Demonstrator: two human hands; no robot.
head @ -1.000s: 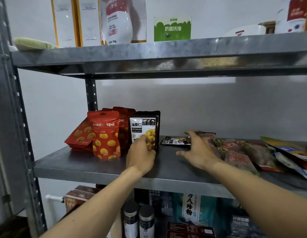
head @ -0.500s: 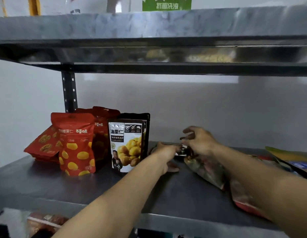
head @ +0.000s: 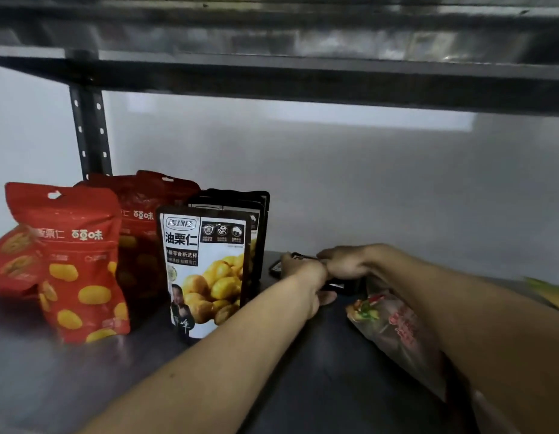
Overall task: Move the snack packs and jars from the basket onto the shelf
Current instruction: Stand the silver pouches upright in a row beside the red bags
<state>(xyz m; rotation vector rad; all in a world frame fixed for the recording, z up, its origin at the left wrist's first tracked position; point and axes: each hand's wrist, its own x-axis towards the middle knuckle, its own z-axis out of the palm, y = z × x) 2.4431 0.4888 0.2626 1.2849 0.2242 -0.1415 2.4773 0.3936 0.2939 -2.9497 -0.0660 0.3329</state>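
Black snack pack [head: 275, 268] lies flat toward the shelf [head: 84, 386] rear edge, gripped by left hand [head: 306, 277] and right hand [head: 347, 262] (fingers curled over it). Risk: left forearm [head: 225, 339] brushes the upright chestnut pack [head: 206, 270], toppling it.

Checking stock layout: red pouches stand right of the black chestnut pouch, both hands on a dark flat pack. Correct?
No: the head view shows the red pouches left of the black chestnut pouch. The left hand and right hand are on the dark flat pack.
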